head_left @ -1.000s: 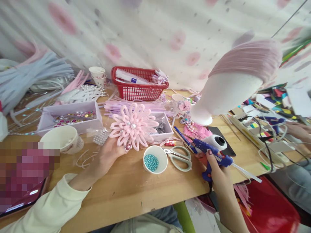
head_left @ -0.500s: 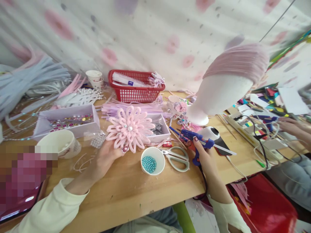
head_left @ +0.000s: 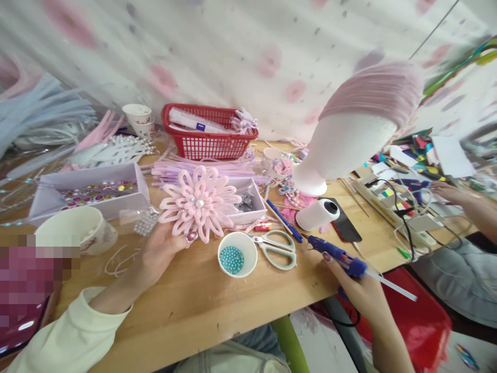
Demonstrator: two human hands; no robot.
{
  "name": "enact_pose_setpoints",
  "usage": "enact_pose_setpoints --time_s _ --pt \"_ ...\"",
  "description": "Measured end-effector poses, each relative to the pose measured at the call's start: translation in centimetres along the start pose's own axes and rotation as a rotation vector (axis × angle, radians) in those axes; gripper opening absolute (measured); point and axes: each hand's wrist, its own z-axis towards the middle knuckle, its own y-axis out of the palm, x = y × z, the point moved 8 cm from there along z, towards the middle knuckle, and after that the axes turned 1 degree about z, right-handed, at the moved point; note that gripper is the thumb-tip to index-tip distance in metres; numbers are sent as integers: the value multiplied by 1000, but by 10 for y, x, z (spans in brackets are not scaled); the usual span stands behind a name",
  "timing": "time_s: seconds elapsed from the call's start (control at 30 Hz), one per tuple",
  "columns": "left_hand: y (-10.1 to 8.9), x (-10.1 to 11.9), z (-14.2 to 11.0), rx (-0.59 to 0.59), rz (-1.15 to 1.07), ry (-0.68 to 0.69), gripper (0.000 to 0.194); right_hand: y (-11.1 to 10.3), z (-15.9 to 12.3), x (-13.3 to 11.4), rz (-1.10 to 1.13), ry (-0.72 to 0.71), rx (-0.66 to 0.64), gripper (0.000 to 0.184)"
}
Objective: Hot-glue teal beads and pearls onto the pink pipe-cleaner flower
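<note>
My left hand (head_left: pixel 165 251) is closed on the underside of a pink pipe-cleaner flower (head_left: pixel 200 202) with pearl beads at its centre; most of the fingers are hidden beneath the petals. On the right, my right hand (head_left: pixel 355 287) grips a blue hot glue gun (head_left: pixel 337 255), a clear glue stick poking out of its back end and its nozzle pointing left. Between the hands stand a paper cup (head_left: pixel 250 254) of turquoise beads (head_left: pixel 232 259) and a pair of scissors (head_left: pixel 279 249). A blue pen (head_left: pixel 285 221) lies behind the scissors, near a white thread cone (head_left: pixel 316 215).
A foam head (head_left: pixel 349 140) wearing a pink covering stands behind the thread cone. At the back sit a red basket (head_left: pixel 213 142) and a gem box (head_left: pixel 89 191). A phone (head_left: pixel 345 223) and a power strip (head_left: pixel 388 207) lie right; another person's hand (head_left: pixel 446 191) is beyond.
My right hand has drawn the glue gun right and toward me, away from the pen and thread cone. My left hand still holds the flower; the view has shifted slightly.
</note>
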Motion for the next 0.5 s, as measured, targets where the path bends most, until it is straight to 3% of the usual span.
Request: enact_pose_setpoints --time_s 0.3,0.4,0.5 --pt "0 -2 -1 -41 2 39 38 61 7 -28 -50 -20 -140 65" --pt "-1 -1 -2 -22 1 39 38 63 7 -26 -80 -11 -200 68" --pt "-4 -1 -2 -9 5 37 33 44 2 -14 -94 -20 -312 67"
